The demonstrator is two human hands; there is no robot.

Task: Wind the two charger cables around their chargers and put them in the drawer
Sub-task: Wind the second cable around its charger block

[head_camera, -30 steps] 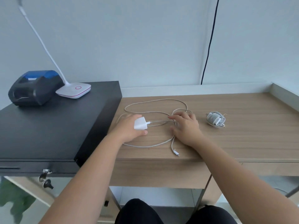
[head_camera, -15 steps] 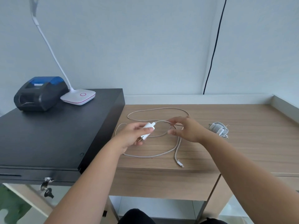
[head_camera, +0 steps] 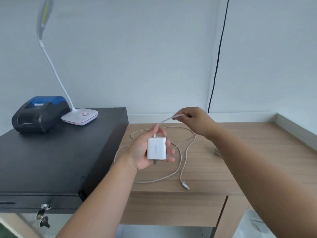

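My left hand (head_camera: pixel 145 152) holds a white charger block (head_camera: pixel 156 148) upright above the wooden desk (head_camera: pixel 248 152). Its pale cable (head_camera: pixel 178 162) leaves the block's top and runs up to my right hand (head_camera: pixel 193 119), which pinches it a short way along. The remaining cable lies in loose loops on the desk, its plug end (head_camera: pixel 185 185) near the front edge. The second charger is almost wholly hidden behind my right forearm; only a sliver of its wound cable (head_camera: pixel 217 152) shows. A closed drawer front (head_camera: pixel 171 210) sits under the desk top.
A black cash drawer box (head_camera: pixel 51 160) with keys (head_camera: pixel 42 219) in its lock stands at the left. On it rest a black and blue receipt printer (head_camera: pixel 39 114) and a white desk lamp (head_camera: pixel 80 116). A raised ledge (head_camera: pixel 295 126) borders the desk's right side.
My left hand lifted the charger block off the desk and turned it upright. My right hand picked up the cable near the block and raised it up and to the right.
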